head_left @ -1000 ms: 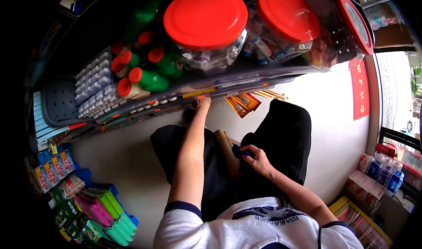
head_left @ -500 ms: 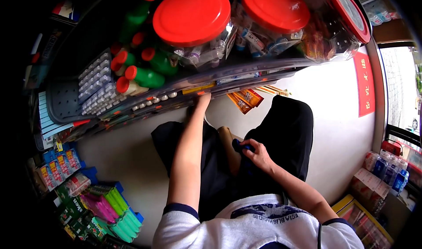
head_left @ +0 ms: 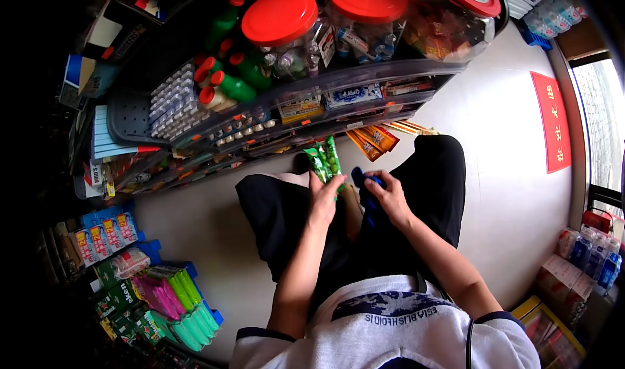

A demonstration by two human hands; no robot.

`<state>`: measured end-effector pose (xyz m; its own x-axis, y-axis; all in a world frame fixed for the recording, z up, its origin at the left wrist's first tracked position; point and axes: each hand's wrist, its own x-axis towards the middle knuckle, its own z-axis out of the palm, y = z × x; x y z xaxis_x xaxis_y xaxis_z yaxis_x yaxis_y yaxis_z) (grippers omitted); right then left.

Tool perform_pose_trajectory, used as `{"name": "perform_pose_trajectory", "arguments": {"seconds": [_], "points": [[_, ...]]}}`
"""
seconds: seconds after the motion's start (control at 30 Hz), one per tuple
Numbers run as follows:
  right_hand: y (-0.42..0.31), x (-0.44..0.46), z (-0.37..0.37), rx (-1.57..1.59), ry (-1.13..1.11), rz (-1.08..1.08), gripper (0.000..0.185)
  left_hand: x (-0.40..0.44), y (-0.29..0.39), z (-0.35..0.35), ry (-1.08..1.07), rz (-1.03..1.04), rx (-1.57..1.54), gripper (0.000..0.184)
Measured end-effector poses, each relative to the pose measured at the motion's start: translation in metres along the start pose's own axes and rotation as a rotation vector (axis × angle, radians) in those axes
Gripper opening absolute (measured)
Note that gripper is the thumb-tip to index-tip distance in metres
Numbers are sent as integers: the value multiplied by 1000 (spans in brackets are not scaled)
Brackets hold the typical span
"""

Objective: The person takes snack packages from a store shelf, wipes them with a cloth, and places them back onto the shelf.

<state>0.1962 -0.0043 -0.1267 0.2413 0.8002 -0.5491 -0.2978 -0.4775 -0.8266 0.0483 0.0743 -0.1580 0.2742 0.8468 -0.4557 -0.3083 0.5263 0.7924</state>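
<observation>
A shiny green packet (head_left: 327,159) is in my left hand (head_left: 323,196), gripped at its lower end above my lap. My right hand (head_left: 390,196) is closed around a dark blue object (head_left: 370,185), just right of the packet; what the object is cannot be made out. The two hands are apart. Beyond them stands the tiered shelf (head_left: 364,76), with flat packs on its lower levels. Orange packets (head_left: 374,141) stick out from the shelf's bottom, above my right hand.
Red-lidded jars (head_left: 280,17) and green bottles (head_left: 237,85) stand on the shelf top. Boxes and coloured packs (head_left: 176,294) are stacked at the left. Wrapped bottles (head_left: 589,252) sit on cartons at the right. A red banner (head_left: 551,121) lies beyond my right knee.
My left hand has come back from the shelf to above my lap, now with the green packet. The view has shifted, showing more of the shelf's front. My right hand still holds the blue object.
</observation>
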Motion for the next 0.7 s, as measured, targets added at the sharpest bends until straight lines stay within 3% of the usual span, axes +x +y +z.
{"name": "perform_pose_trajectory", "arguments": {"seconds": [0.1, 0.2, 0.33, 0.47, 0.57, 0.7], "points": [[-31, -12, 5, -9, 31, -148, 44, -56, 31, 32, -174, 47, 73, 66], [-41, -18, 8, -67, -139, -317, 47, -88, 35, 39, -284, 229, 342, 72], [-55, -43, 5, -54, -302, -345, 38, -121, 47, 38, -294, 150, 135, 48], [-46, -67, 11, -102, -391, -358, 39, -140, 36, 34, -211, 261, 77, 53], [-44, -79, 15, -129, -421, -403, 39, -151, 40, 28, -201, 136, -132, 58], [-53, -97, 21, -203, -398, -471, 39, -164, 58, 23, -296, -46, -308, 44]]}}
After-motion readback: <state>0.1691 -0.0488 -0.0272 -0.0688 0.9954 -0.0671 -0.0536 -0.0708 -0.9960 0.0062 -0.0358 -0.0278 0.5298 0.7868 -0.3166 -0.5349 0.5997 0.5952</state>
